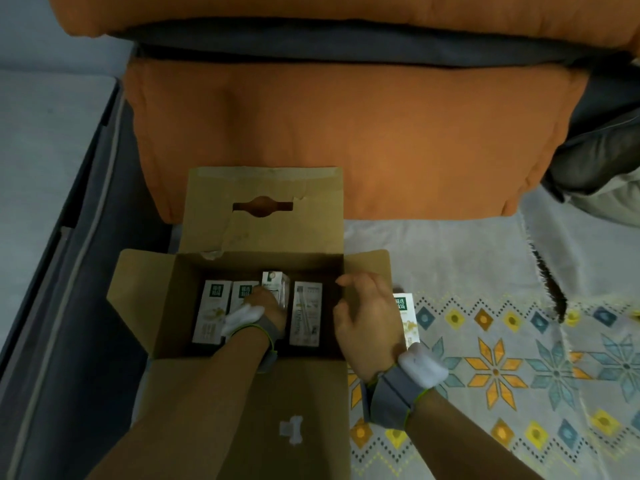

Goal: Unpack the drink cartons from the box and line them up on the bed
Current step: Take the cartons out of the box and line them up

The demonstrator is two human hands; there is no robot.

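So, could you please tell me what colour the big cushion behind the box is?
Orange; the cushion shows best in the head view.

Green labels with Chinese characters top the cartons (405, 317), too small to read.

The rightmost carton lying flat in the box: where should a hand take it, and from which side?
Probably from above, pinching the long side edges of the rightmost carton. It lies flat, broad face up, with dark gaps along both sides. The open right hand hovers closest; the left hand is on the raised carton.
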